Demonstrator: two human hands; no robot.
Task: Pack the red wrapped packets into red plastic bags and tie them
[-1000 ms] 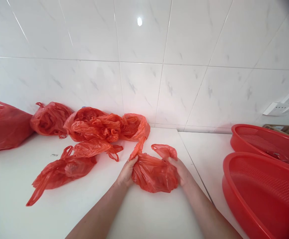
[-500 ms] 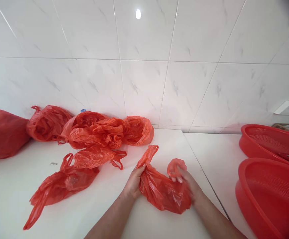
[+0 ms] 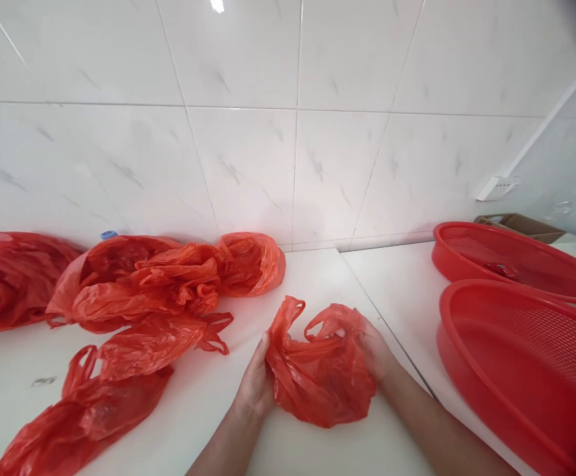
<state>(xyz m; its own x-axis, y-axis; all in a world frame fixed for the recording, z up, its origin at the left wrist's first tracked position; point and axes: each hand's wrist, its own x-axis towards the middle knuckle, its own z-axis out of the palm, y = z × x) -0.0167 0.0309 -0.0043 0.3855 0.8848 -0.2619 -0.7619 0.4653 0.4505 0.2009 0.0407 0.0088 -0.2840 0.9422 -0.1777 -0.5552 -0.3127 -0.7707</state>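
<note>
Between my hands is a thin red plastic bag (image 3: 322,390), its two loop handles pointing up and away from me. My left hand (image 3: 257,380) grips the bag's left side, thumb toward its upper edge. On the right side, my right hand (image 3: 374,347) holds the bag near the right handle, with its fingers partly hidden behind the plastic. What the bag holds, if anything, I cannot make out. To the left lie another red bag (image 3: 152,344) with tied-looking ends and a flattened red bag (image 3: 94,423) reaching the bottom edge.
Several crumpled red bags (image 3: 144,271) line the tiled wall (image 3: 248,165) on the left. Two red plastic baskets (image 3: 449,330) stand at the right, the far one with a small red item in it. Behind them is a brown box (image 3: 530,226). A seam crosses the white tabletop (image 3: 308,271).
My right hand has moved from a bunched part of the bag to its right side, and the bag's handles now stand spread. The view has turned to the right.
</note>
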